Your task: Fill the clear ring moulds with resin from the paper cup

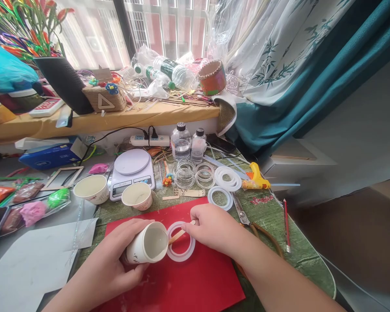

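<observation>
The surface (307,247) bears a red sheet (195,281); over it, the left hand (118,251) encircles a tilted paper cup (148,243), seemingly not yet emptied; the right hand (211,226), beside a ring mould (182,258) whose fill is indiscernible, pinches a wooden stick (177,236).

Two hands (117,249) (211,225); three paper cups (137,250) (143,204) (97,198), one of them gripped and two standing on the counter (305,242); one wooden stick (178,236); one red sheet (195,290); of the thick pale rings (181,258) (230,200), one lying on that sheet, one by its upper edge, and one further stack (237,184) whose layers cannot be counted; two heaps of thin clear rings (176,175) (197,177), too overlapped to number; two black-capped bottles (181,145) (198,145); one kitchen scale (131,162); one yellow glue gun (256,177); one pair of scissors (243,216); one red pencil (286,225); one power strip (164,141), two black plugs (145,135) (154,135); one blue box (52,156); on the sill (169,113), one dark vase (63,82) and at least two plastic bottles (170,67) (149,73).
</observation>
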A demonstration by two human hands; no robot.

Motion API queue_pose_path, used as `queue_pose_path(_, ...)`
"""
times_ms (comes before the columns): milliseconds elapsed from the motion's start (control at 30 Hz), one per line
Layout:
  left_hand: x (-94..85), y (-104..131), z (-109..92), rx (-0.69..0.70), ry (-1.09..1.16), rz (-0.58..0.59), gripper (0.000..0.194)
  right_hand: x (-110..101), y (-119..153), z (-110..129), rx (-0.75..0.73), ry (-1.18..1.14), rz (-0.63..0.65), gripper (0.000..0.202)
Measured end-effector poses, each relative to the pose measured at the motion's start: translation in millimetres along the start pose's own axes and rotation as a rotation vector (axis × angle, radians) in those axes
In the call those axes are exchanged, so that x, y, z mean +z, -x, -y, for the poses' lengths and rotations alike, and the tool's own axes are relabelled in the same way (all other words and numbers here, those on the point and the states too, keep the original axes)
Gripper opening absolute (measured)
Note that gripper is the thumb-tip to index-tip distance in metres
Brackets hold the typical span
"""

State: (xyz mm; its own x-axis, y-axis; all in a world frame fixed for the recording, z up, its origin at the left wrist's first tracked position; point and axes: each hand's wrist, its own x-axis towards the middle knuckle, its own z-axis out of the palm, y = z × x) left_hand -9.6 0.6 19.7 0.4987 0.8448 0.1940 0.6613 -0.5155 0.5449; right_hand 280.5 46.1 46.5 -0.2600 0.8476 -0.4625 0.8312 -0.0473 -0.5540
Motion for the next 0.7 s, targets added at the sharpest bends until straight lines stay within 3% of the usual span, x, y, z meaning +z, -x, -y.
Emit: queue_pose_path(700,1.9,1.6,4.6,0.011,-0.017,0.0,0.068,-2.2,0.2,2.1,0.012,0.03,-0.008,0.052)
